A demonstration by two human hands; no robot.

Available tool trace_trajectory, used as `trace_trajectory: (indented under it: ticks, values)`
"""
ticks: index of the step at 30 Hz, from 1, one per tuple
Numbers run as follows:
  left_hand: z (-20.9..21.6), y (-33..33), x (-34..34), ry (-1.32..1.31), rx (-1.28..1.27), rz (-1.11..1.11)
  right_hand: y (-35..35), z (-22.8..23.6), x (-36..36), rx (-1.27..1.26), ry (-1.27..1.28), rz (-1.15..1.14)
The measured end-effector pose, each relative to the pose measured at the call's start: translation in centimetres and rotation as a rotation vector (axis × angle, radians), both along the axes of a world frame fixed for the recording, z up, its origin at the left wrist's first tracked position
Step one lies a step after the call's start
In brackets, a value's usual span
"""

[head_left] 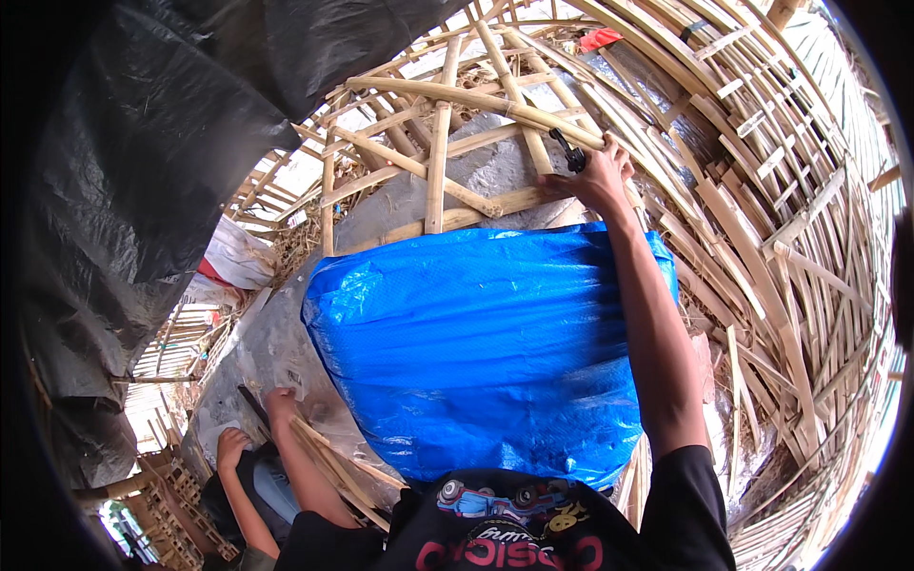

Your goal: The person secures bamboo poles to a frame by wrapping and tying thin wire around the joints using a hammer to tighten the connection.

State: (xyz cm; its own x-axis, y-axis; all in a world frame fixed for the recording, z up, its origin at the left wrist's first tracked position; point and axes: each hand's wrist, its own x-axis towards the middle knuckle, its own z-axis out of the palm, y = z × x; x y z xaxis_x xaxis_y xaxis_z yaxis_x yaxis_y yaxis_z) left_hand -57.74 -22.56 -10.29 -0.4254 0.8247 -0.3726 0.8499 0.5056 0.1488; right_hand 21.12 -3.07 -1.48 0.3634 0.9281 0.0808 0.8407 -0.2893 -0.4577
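A blue plastic sheet spreads in front of my body, below a lattice frame of bamboo poles and split strips. My right hand reaches to the frame's right side. Its fingers curl over the end of a bamboo pole, the thumb stretched left. A black object, its kind unclear, sits against this hand. Low on the left, my left hand is closed beside a narrow dark strip; what it holds is hidden. Bamboo strips lie beside that forearm.
Another person's hand is close to my left hand. Black plastic sheeting hangs at the left. Long split bamboo strips crowd the right side. Grey sheeting covers ground at the left, and a red scrap lies at the far side.
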Motion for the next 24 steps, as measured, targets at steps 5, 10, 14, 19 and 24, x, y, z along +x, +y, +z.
trace_trajectory:
  ticks: [5, 10, 14, 19, 24]
  values:
    - [-5.2, -1.0, 1.9, 0.115, 0.485, 0.113, -0.3, 0.9, 0.0, 0.007, 0.046, -0.006]
    - [-2.8, 1.6, 7.6, 0.310, 0.547, -0.034, -0.3, 0.8, 0.1, -0.030, 0.023, -0.001]
    - [-0.4, 2.7, 6.3, 0.305, 0.348, -0.239, 0.0, 0.6, -0.1, -0.036, 0.031, -0.007]
    - [0.7, 3.9, 9.3, 0.254, 0.326, -0.040, -0.3, 0.4, 0.0, 0.056, 0.039, -0.016]
    - [0.9, 3.6, 9.9, 0.281, 0.305, 0.049, 0.0, 0.2, 0.0, 0.051, 0.048, -0.011]
